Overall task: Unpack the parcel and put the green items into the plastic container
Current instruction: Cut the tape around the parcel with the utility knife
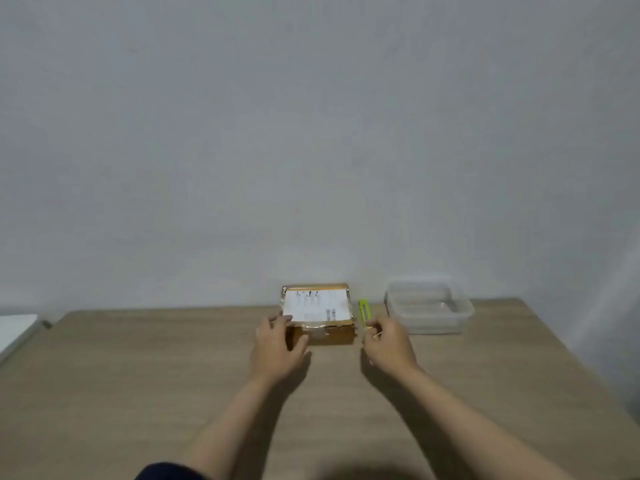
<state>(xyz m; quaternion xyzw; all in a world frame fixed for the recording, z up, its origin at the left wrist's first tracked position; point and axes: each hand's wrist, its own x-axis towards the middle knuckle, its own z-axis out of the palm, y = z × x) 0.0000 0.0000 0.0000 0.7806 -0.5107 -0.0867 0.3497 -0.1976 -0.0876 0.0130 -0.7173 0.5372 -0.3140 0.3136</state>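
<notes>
At the desk's [138, 358] far edge we steady the taped parcel [317, 311] with our left hand's [277, 344] spread fingers while our right hand [388, 342] pinches the green cutter [364, 310], probably for slitting tape, beside the container [429, 311].

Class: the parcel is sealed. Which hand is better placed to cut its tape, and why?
Right. The right hand already pinches the yellow-green cutter beside the parcel; the left hand steadies it.

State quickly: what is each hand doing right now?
Left hand: open, fingers resting on the parcel.
Right hand: pinching the yellow-green cutter.
</notes>
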